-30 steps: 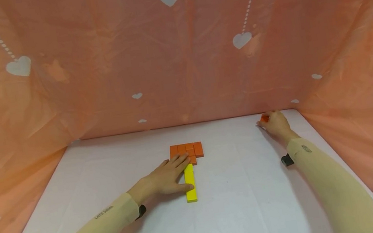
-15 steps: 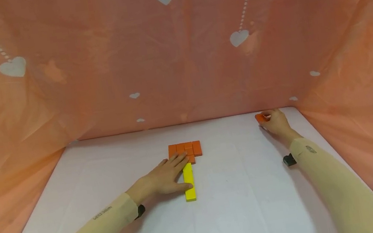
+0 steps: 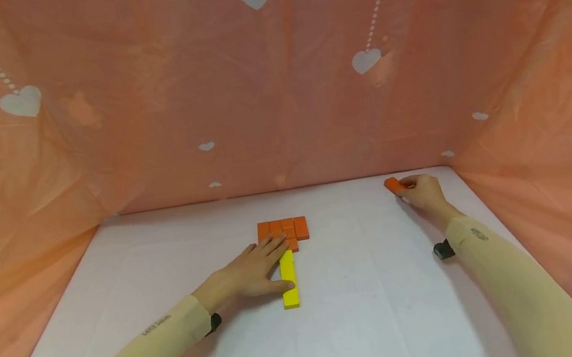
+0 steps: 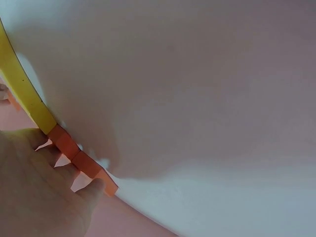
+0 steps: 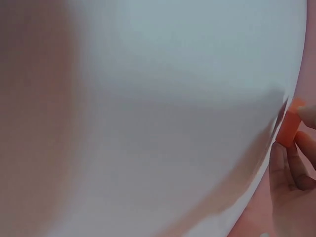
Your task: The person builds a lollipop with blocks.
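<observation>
My left hand (image 3: 256,270) lies with its fingers spread over the near left part of a flat group of orange blocks (image 3: 301,228). Its thumb reaches across a long yellow block (image 3: 291,299), which runs from the group toward me. Part of the orange group is hidden under the fingers. In the left wrist view, the yellow block (image 4: 27,94) meets the orange blocks (image 4: 89,164) end to end. At the back right, my right hand (image 3: 426,194) pinches a single orange block (image 3: 392,184); the right wrist view shows that block (image 5: 289,127) between thumb and fingers.
A white-covered table (image 3: 355,330) spreads beneath both arms. Peach curtain (image 3: 272,93) with pale hearts rises behind its back edge and along both sides. Dark wrist devices (image 3: 443,249) sit under the cuffs of the beige sleeves (image 3: 516,285).
My right hand has turned the pinched orange block so that more of it sticks out to the left, and has shifted slightly. The left hand has kept its place on the blocks.
</observation>
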Tool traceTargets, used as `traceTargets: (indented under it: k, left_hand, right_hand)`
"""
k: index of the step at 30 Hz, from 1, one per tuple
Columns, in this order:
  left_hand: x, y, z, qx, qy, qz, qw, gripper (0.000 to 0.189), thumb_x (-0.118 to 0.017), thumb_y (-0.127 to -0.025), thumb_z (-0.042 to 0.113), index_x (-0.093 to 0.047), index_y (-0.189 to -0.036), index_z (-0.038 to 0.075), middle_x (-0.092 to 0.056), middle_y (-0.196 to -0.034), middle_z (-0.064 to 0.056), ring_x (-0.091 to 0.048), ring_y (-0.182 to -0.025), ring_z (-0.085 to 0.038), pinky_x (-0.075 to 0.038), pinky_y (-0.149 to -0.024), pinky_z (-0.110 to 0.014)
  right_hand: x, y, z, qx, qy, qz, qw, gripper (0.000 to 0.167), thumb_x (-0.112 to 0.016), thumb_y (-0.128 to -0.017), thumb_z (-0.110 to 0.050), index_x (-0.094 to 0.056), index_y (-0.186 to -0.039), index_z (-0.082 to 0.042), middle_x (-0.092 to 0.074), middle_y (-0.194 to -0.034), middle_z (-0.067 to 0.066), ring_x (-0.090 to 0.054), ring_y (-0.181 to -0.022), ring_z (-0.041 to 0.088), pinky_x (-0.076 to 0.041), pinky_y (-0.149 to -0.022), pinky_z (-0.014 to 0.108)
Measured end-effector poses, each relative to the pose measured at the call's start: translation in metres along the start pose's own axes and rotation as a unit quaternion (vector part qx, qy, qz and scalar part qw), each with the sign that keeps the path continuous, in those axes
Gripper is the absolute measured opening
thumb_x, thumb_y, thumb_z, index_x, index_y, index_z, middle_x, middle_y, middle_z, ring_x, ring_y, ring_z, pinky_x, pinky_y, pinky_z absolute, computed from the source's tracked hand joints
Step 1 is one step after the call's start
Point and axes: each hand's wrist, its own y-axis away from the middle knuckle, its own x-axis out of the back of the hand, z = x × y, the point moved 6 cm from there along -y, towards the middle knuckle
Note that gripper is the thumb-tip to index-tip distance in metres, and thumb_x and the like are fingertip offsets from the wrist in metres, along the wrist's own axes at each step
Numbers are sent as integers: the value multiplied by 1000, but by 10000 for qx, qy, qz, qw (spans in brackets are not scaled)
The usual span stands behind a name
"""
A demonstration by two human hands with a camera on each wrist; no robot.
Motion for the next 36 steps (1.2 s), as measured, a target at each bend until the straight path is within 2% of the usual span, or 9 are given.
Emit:
traceTargets:
  k: [3,5,11,14,18,24,36]
  left_hand:
    - [0,0,1,-9,-2,13,10000,96,-55,-97,67,-19,-168,13,-8,-176,-3,-8,-161,-32,-17,-126,-59]
    - [0,0,1,1,-13,6,10000,96,-55,-97,68,-19,-168,14,-7,-176,-3,-8,-161,-31,-16,-127,-58]
    - [1,1,1,-26,15,43,10000,96,-56,-97,67,-19,-167,13,-9,-175,-4,-9,-161,-32,-17,-126,-59]
    - [1,1,1,-14,-3,45,10000,96,-55,-97,67,-19,-168,13,-9,-175,-3,-9,-161,-31,-16,-127,-58]
    - [0,0,1,-23,9,33,10000,96,-55,-97,68,-20,-167,13,-9,-175,-4,-9,-161,-31,-17,-126,-59]
    - [-1,-3,1,-29,-14,20,10000,97,-54,-96,70,-22,-167,12,-10,-175,-5,-9,-161,-32,-18,-126,-60]
    - [-4,-5,-2,-1,-172,0,9999,98,-52,-96,73,-19,-168,14,-8,-175,-3,-9,-161,-31,-19,-126,-59]
  right_hand:
    - [-3,0,-8,311,-124,56,9994,48,-66,-102,-21,-60,-139,9,-67,-126,29,-59,-97,32,-51,-69,25]
    - [-4,1,-16,593,-86,109,9981,48,-67,-102,-23,-61,-139,8,-70,-122,28,-60,-93,31,-49,-65,24]
    - [-18,4,-49,1290,-57,117,9916,46,-68,-101,-24,-63,-142,-2,-67,-132,24,-65,-111,37,-55,-86,38]
    - [-27,4,-68,1551,-131,85,9878,44,-67,-100,-17,-64,-141,-1,-66,-132,26,-65,-116,40,-56,-92,44]
    - [-40,5,-91,1851,-104,60,9826,39,-65,-98,-7,-66,-136,5,-65,-129,31,-65,-112,42,-56,-94,49]
    - [-64,8,-117,2047,-59,-230,9785,37,-68,-99,-7,-67,-134,4,-65,-123,28,-64,-108,40,-56,-93,49]
    - [-115,14,-163,2800,49,-830,9564,35,-67,-100,-8,-68,-135,0,-65,-134,21,-62,-118,37,-54,-102,48]
